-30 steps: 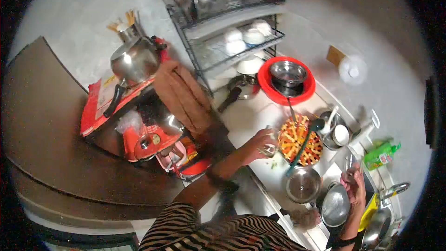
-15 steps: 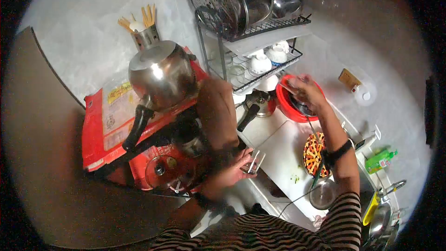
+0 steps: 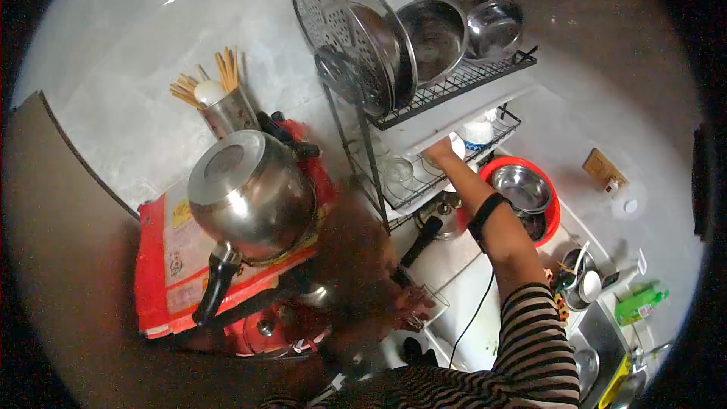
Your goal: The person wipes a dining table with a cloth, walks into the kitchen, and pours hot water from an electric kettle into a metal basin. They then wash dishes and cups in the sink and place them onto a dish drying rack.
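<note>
My right hand (image 3: 438, 150) reaches into the lower shelf of the black dish rack (image 3: 454, 95), at a white cup or bowl (image 3: 457, 144). Its fingertips are hidden, so I cannot make out its grip. Low in the middle, in shadow, my left hand (image 3: 410, 307) is closed around a clear glass (image 3: 435, 304), both blurred. Beside the white vessel stands a blue-patterned white bowl (image 3: 477, 133). Below my right forearm, a steel bowl (image 3: 522, 188) sits in a red basin (image 3: 555, 216).
An upturned steel pot (image 3: 254, 197) with a black handle rests on a red-edged box (image 3: 154, 273) at left, near a chopstick holder (image 3: 227, 113). A lidded pan (image 3: 447, 223) stands under the rack. Green soap bottle (image 3: 640, 304) and sink (image 3: 606, 333) are at right.
My right hand has moved from over the red basin up and left into the rack's lower shelf. The steel bowl in the basin now shows plainly. My left hand is lower and darker.
</note>
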{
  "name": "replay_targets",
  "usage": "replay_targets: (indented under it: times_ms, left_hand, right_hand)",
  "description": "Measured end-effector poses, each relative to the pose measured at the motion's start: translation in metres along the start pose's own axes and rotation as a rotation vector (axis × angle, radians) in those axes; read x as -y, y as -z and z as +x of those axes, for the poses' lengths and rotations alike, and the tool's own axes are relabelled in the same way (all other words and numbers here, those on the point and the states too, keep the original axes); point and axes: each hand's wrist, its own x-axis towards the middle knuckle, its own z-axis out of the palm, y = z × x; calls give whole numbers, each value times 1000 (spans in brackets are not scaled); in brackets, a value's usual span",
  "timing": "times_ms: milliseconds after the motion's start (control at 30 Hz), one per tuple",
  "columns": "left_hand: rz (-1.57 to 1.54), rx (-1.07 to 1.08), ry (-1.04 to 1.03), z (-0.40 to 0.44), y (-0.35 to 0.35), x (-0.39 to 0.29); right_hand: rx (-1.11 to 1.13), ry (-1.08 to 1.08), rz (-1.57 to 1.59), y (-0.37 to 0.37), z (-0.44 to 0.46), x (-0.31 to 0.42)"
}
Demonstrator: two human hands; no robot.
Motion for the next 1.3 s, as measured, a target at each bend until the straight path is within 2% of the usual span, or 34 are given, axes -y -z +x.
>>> replay_targets:
  times_ms: [300, 567, 700, 800, 833, 867, 933, 1000, 1100, 1200, 1233, 1300]
  left_hand:
    - [-68, 7, -4, 37, 22, 8]
    - [-131, 28, -31, 45, 26, 6]
    - [-221, 33, -20, 43, 21, -9]
    - [-342, 133, -147, 56, 24, 3]
    - [-417, 152, -153, 54, 21, -10]
    - [-447, 148, -171, 57, 19, -12]
    - [-502, 138, -205, 65, 14, -13]
    - [-478, 108, -204, 61, 6, -33]
    - [-498, 104, -132, 69, -4, -34]
    - [-589, 124, -65, 74, -11, -34]
    - [-612, 145, -41, 77, -8, -31]
    - [-660, 180, 2, 86, 2, -22]
  right_hand:
    - [27, 0, 13, -43, 19, -8]
    - [13, -29, 93, -31, 14, -20]
    - [-26, -65, 268, 8, 7, -18]
    - [202, -140, 580, 79, -39, 0]
    - [463, -287, 598, 106, -60, 3]
    - [625, -254, 690, 141, -77, 22]
    - [806, -238, 811, 182, -108, 55]
    - [739, 28, 574, 199, -130, 87]
    - [640, 405, 24, 209, -149, 111]
    - [729, 316, 228, 214, -151, 109]
    - [724, 187, 280, 215, -156, 108]
    - [749, 292, 205, 224, -158, 122]
